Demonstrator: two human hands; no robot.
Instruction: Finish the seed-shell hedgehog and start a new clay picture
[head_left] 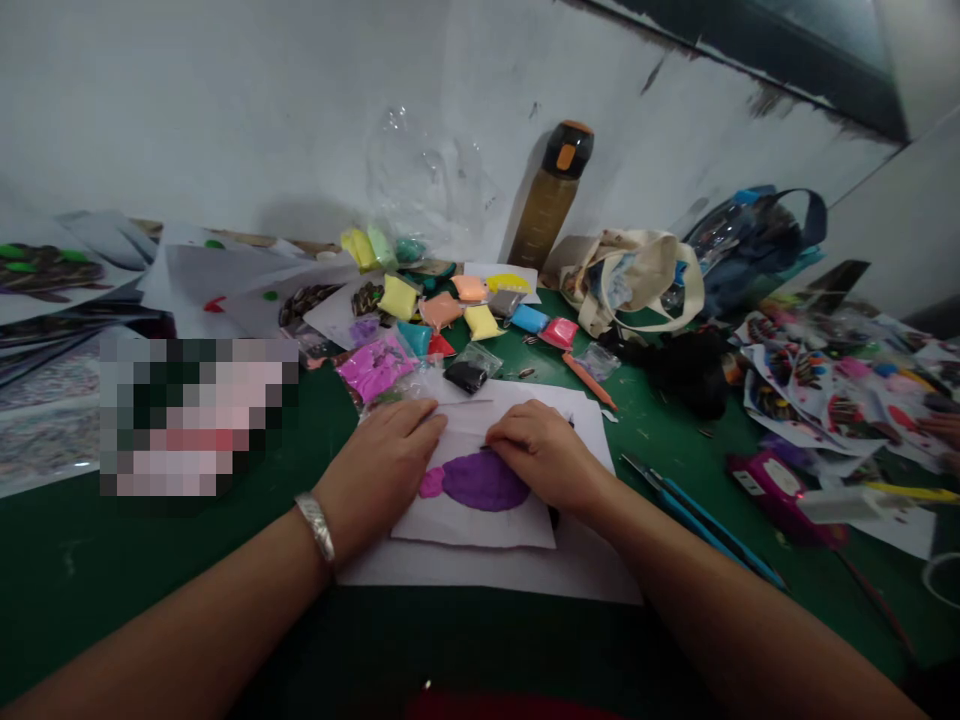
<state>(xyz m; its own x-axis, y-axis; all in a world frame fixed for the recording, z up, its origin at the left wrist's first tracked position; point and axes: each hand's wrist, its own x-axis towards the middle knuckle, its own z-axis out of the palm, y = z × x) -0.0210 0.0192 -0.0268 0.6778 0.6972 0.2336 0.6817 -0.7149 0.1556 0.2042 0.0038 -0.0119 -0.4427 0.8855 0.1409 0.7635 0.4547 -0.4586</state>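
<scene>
A flattened purple clay shape (484, 482) with a small pink lump (431, 484) at its left end lies on a white sheet of paper (480, 530) on the green table (112, 580). My left hand (382, 465), with a silver bracelet on the wrist, rests on the sheet's left side, fingers curled down beside the pink lump. My right hand (544, 452) presses on the upper right of the purple clay with its fingers curled under; nothing I can name shows in them.
Several small bags of coloured clay (442, 310) lie beyond the paper, with a brown bottle (553, 195) against the wall. Cloth bags (637, 280) and printed sheets (825, 390) crowd the right side. Blue-handled tools (697, 510) lie right of my hand; papers stack at left.
</scene>
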